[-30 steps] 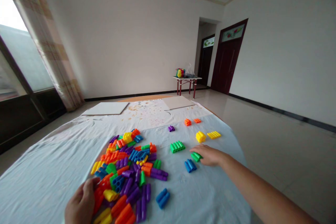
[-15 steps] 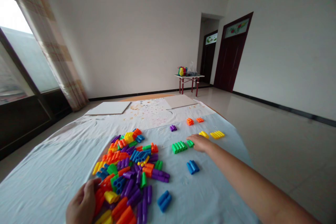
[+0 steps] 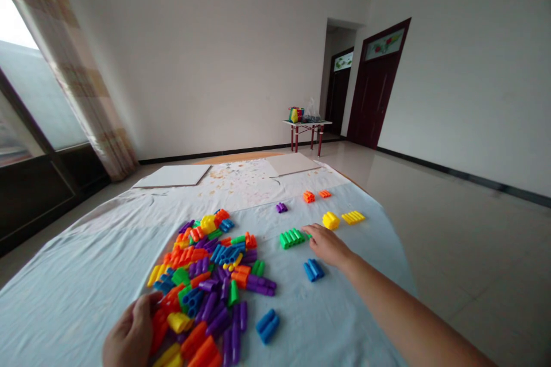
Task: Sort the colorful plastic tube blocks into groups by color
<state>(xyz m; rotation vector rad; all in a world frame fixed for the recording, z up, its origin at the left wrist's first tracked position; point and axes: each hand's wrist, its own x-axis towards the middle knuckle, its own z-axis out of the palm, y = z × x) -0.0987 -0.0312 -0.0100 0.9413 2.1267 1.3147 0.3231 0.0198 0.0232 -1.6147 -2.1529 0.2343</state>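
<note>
My right hand (image 3: 328, 245) reaches out over the pale blue cloth (image 3: 344, 321). Its thumb and fingertips pinch a small green block (image 3: 309, 235) against the right end of a row of green blocks (image 3: 291, 238). A blue block (image 3: 313, 270) lies just below the wrist, and a yellow block (image 3: 330, 221) just beyond the hand. My left hand (image 3: 129, 334) sits at the near-left edge of a big heap of coloured tube blocks (image 3: 210, 275). Its fingers curl against orange pieces there, and what they grip is hidden.
Sorted groups lie on the cloth's right side: a yellow row (image 3: 353, 217), orange blocks (image 3: 309, 196), a purple block (image 3: 281, 207), a loose blue block (image 3: 267, 325). Two white boards (image 3: 174, 176) lie at the far end. A small red-legged table (image 3: 306, 133) stands by dark doors.
My right hand carried a green block from beside the blue block up and left to the end of the green row. The left hand stayed on the heap.
</note>
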